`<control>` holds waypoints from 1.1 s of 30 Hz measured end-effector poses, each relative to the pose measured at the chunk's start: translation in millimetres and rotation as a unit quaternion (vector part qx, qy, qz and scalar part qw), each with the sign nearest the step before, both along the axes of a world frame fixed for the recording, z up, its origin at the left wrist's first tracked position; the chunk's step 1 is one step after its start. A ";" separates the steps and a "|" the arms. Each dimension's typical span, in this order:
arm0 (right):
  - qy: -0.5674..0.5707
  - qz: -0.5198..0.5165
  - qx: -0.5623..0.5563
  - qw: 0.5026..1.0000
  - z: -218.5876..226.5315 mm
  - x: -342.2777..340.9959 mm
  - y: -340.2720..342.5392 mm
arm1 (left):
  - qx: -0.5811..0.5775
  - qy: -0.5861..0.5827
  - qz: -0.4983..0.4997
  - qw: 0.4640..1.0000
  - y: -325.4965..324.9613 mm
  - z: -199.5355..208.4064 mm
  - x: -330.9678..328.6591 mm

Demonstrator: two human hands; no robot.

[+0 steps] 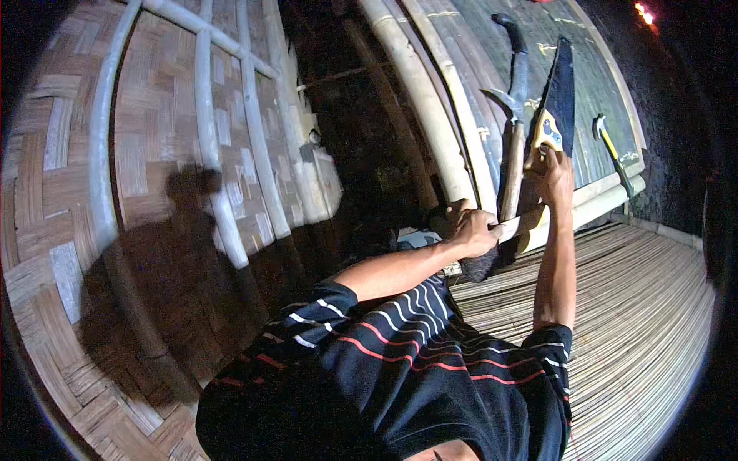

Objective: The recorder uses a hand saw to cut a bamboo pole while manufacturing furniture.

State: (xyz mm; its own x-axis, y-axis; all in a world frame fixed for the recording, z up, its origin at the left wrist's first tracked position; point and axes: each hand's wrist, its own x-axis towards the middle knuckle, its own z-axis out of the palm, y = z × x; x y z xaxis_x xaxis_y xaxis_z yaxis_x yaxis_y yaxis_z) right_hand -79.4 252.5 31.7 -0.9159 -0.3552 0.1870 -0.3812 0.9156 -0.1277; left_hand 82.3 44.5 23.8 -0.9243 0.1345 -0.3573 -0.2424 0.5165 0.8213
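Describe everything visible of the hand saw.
The hand saw has a broad, dark, metal-looking blade, narrowing toward its far tip, and a pale yellow handle with darker spots. It points away from the person, over the dark board, between the wooden-handled pick and the hammer. The right hand grips the handle's near end, partly hiding it. Whether the blade touches the board is unclear.

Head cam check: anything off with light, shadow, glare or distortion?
Head view: fisheye bows the pale round bamboo pole at left, and corners fall to black; a dark person-shaped shadow covers part of the brown woven bamboo wall; a small red-white light glares upper right; the black-bladed saw with a yellow handle reads clearly.
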 end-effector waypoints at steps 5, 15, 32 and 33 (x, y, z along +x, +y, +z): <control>-0.019 -0.125 -0.073 0.989 27.1 13.4 -45.9 | 0.018 0.005 0.040 0.999 -2.1 3.8 -0.1; -0.130 -0.156 0.076 0.976 0.2 23.0 -64.4 | -0.016 -0.034 0.034 0.999 23.1 -27.3 -0.4; 0.157 -0.506 -0.373 0.762 60.8 68.6 10.6 | 0.127 0.022 0.095 0.987 22.5 -30.3 -1.9; 0.158 -0.482 -0.488 0.710 55.8 88.7 29.2 | 0.128 0.019 0.082 0.988 25.9 -25.3 -1.8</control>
